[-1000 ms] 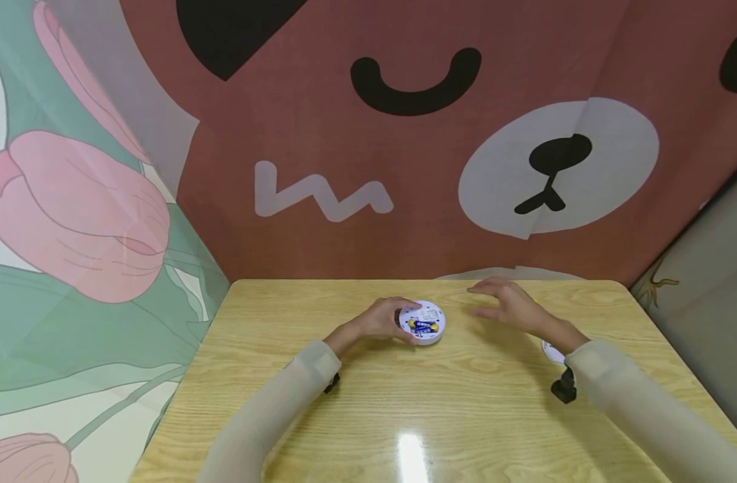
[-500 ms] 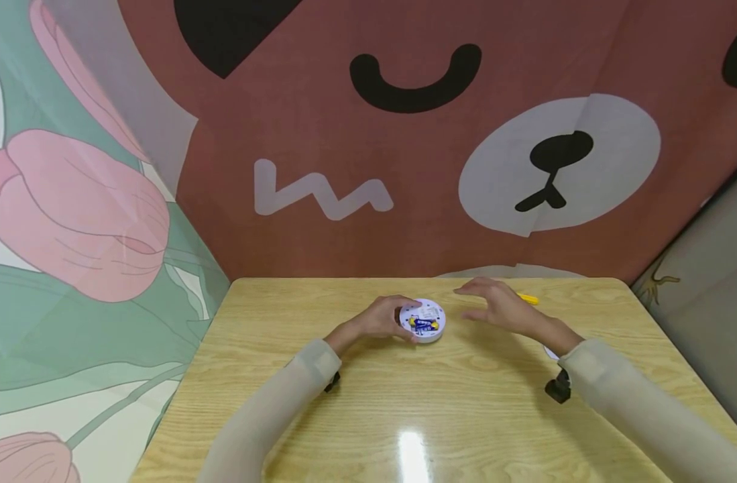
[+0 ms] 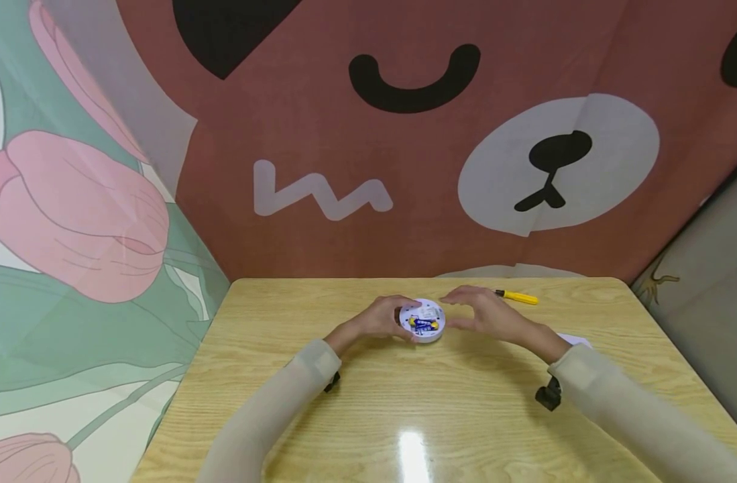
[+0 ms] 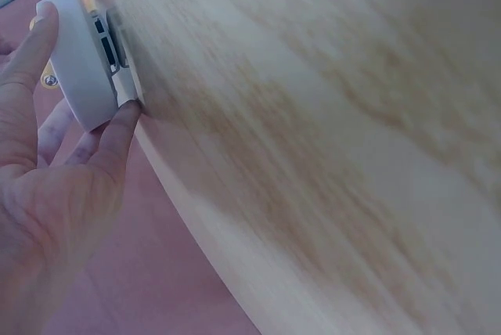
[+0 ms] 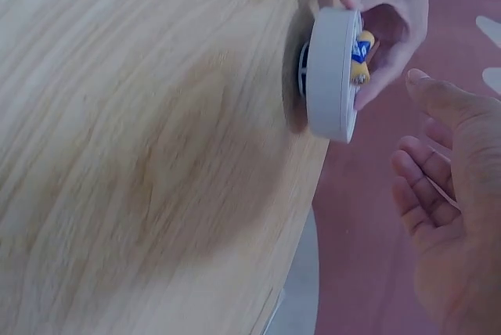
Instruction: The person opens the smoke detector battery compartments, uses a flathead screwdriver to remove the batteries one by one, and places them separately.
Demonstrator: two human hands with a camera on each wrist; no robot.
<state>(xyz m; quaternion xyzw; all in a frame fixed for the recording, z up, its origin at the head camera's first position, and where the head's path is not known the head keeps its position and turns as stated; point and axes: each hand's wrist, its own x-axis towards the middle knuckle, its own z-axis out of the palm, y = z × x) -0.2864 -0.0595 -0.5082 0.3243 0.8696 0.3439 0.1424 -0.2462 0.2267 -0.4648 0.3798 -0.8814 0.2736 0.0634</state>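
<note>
A round white battery-powered device [image 5: 330,77] sits at the far middle of the wood-grain table [image 3: 344,429], its upper face bearing blue-and-yellow batteries [image 3: 424,325]. The left hand [image 3: 385,318] grips it from the left: the thumb lies along the near-left edge, the index finger along the far-left edge, and the device's left side is tucked into the space between them. Its right side projects beyond the fingertips. The device's underside faces the tabletop; whether it bears on the wood is hard to tell.

The right hand [image 3: 495,315] is just to the right of the device, palm turned toward it, with fingers loosely bent and thumb apart from them. It holds nothing; the right wrist view shows a gap between its thumb and the device.

Beyond the right hand, near the table's far edge, lies a yellow-handled tool [image 3: 521,297]. A flat white piece [image 3: 575,339] lies farther right, partly hidden by the right sleeve [image 3: 597,376].
</note>
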